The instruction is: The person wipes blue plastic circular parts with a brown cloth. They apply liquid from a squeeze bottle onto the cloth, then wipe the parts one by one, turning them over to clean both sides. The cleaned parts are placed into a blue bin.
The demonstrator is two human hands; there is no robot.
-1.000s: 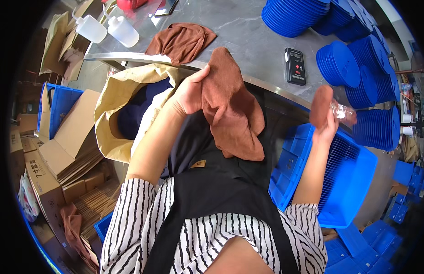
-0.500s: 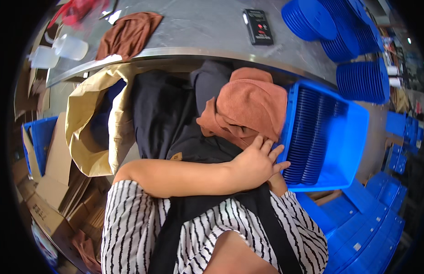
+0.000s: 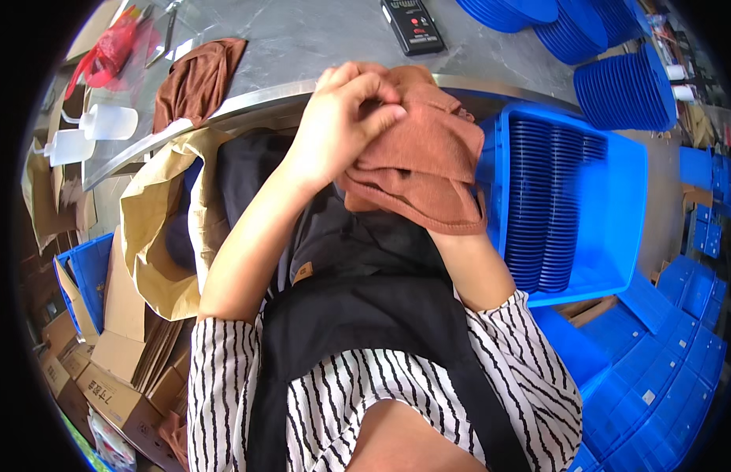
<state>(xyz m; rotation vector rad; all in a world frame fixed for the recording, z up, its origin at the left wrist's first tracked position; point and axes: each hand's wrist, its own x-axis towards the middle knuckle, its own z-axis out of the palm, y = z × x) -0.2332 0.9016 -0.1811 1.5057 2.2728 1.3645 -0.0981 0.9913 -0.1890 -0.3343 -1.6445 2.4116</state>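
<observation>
My left hand (image 3: 342, 118) is up near the table's front edge, its fingers and thumb closed on the far left part of a reddish-brown cloth (image 3: 428, 157). The cloth lies bunched in folds over my right hand, which it hides completely. Only my right forearm shows, coming out below the cloth's hem. Whether anything sits inside the cloth cannot be seen. Just right of the cloth stands a blue bin (image 3: 617, 204) with rows of dark blue discs (image 3: 531, 204) packed on edge.
On the metal table (image 3: 302, 39) lie a second brown cloth (image 3: 199, 82), a black handheld device (image 3: 413, 27) and stacks of blue discs (image 3: 625, 86). Squeeze bottles (image 3: 110, 122) stand at its left edge. A tan bag (image 3: 137, 228) hangs open below; cardboard (image 3: 121, 346) lies left, blue boxes (image 3: 641, 370) right.
My left hand has swung from beside the bin up and left to the cloth's far side. The cloth has shifted and now covers my right hand; my view has turned slightly.
</observation>
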